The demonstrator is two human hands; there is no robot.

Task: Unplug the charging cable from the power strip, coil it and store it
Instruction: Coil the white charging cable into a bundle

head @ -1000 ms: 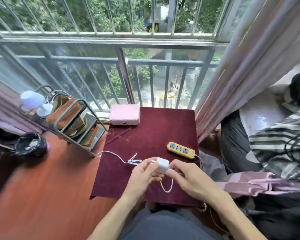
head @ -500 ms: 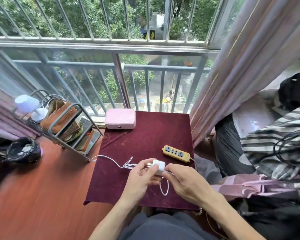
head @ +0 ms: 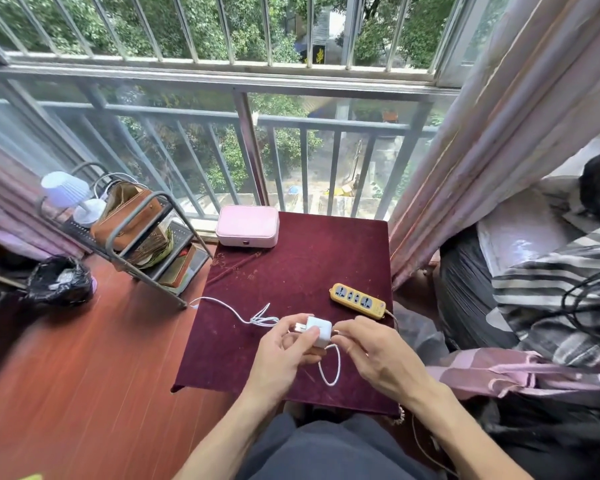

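A white charger block (head: 318,330) with its prongs pointing left is held over the near part of the dark red table (head: 302,268) by my left hand (head: 284,351). My right hand (head: 371,351) pinches the white charging cable's plug end at the block's right side. The white cable (head: 243,318) loops below the block and trails left across the cloth to the table's left edge. The yellow power strip (head: 357,301) lies on the right of the table with nothing plugged in.
A pink case (head: 247,225) sits at the table's far left corner. A metal rack (head: 139,237) with bags and a small lamp stands to the left on the wooden floor. Window railing lies behind, a curtain (head: 482,140) and bedding to the right.
The charger block has turned in my left hand so its prongs show at the left. My right hand's fingers have drawn slightly away from the block along the cable end.
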